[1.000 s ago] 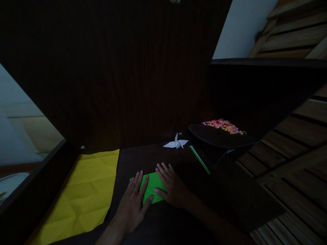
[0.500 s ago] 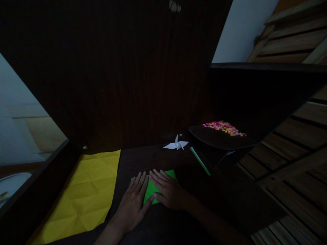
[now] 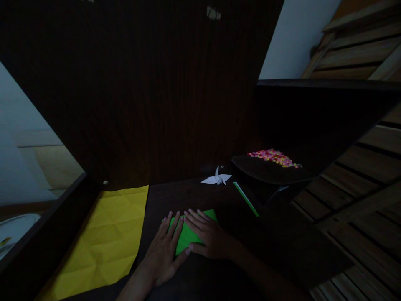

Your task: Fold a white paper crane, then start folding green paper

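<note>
Dim lighting covers a dark wooden desk (image 3: 200, 196) set against a dark panel. Both hands lie flat, fingers spread, clasping nothing: the left hand (image 3: 163, 251) presses the near-left part of a folded green paper (image 3: 188, 236), and the right hand (image 3: 208, 238) overlaps its right part. The paper sits mid-desk, close to the near edge. For a clean crease, judged from this pose, the layers should be aligned under one palm while the other fingertips run along the fold. A yellow creased sheet (image 3: 106, 238) lies just left, apart from the green paper. A white paper crane (image 3: 216, 178) and green strip (image 3: 246, 198) stand farther back. Bare desk remains to the right.
</note>
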### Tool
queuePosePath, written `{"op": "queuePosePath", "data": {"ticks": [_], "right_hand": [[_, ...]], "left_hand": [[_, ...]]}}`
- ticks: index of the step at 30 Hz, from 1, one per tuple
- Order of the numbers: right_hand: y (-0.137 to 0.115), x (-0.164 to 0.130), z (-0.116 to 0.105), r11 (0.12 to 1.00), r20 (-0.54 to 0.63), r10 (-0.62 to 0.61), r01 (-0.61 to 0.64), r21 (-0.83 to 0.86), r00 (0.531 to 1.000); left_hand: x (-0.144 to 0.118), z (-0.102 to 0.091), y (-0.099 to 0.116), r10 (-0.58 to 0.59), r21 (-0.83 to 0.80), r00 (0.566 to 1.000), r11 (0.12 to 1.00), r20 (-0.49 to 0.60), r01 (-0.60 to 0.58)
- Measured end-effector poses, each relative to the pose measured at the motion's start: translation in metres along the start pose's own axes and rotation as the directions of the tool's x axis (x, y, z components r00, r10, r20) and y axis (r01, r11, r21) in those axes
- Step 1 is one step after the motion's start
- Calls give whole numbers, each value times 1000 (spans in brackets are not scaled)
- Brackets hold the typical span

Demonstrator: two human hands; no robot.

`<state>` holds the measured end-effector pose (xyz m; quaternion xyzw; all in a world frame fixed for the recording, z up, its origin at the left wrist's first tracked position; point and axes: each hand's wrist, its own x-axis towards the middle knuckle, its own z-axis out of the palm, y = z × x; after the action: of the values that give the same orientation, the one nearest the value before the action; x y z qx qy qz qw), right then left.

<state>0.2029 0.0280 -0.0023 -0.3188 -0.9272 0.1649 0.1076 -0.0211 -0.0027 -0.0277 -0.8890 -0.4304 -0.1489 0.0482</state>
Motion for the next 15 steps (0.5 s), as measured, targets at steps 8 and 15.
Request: {"op": "queuePosePath", "data": {"ticks": [8, 15], "right_hand": [[7, -2, 5, 999, 8, -42, 42, 11, 999], [7, -2, 8, 999, -18, -52, 51, -14, 999]], "left_hand": [[1, -3, -2, 44, -12, 999, 999, -1, -44], [4, -5, -2, 5, -53, 1000, 999, 28, -3]]}}
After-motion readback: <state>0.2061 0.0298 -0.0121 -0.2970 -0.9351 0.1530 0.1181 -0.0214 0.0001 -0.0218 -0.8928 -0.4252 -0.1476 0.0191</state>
